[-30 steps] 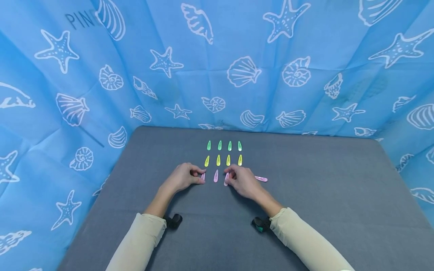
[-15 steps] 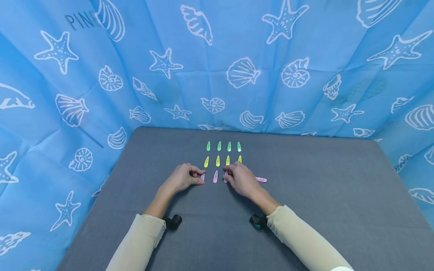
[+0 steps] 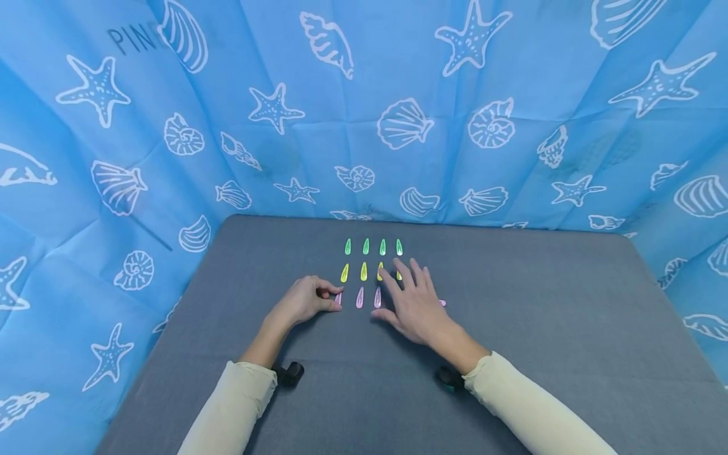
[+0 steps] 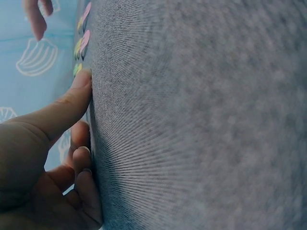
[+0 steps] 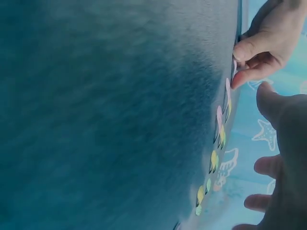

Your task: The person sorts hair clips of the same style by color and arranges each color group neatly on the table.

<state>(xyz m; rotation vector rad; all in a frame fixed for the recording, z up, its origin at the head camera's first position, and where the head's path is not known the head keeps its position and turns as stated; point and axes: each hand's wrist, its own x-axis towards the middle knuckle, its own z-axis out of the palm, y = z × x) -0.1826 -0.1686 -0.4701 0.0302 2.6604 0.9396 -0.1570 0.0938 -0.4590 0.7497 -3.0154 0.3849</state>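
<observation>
My left hand point(image 3: 301, 300) pinches a pink snap hair clip point(image 3: 338, 298) by its two ends, thumb below and finger above, at the left of the nearest row. Beside it lie a second pink clip point(image 3: 359, 297) and a third pink clip point(image 3: 378, 297), both upright in the row. Over the row's right part my right hand point(image 3: 418, 309) is spread with straight fingers and holds nothing. Under its far side, the tip of another pink clip point(image 3: 442, 303) shows, lying sideways. Yellow clips point(image 3: 363, 272) form the middle row, partly covered by the right fingers. Farther back stand green clips point(image 3: 366, 246).
A grey cloth-covered table point(image 3: 540, 328) extends widely around the clips. Behind and to the sides hangs a blue curtain point(image 3: 341, 114) with white shells and starfish. Black straps with small cameras sit at both wrists.
My right hand has let go of the third pink clip, spread its fingers and shifted slightly right, covering most of the sideways clip. The left hand has stayed on its clip.
</observation>
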